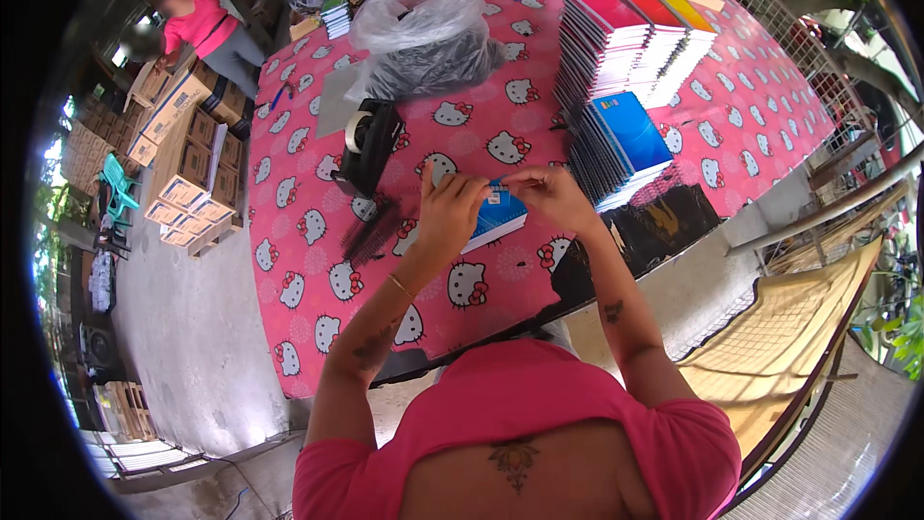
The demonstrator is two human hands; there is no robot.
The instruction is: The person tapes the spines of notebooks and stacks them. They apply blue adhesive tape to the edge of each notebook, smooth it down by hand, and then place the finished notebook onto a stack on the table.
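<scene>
A small blue notebook lies on the table in front of me, mostly between my hands. My left hand is closed at its left and far edge, fingers bent over the cover. From the other side, my right hand pinches with thumb and fingertips at the notebook's far edge; anything between those fingertips is too small to make out. A black tape dispenser with a pale roll stands just beyond my left hand. To the right of my right hand rises a stack of blue spiral notebooks.
Taller stacks of red and yellow notebooks stand farther back. A clear plastic bag with dark contents sits at the table's far left. Pink patterned cloth covers the table. Cardboard boxes are piled on the left; other people stand beyond.
</scene>
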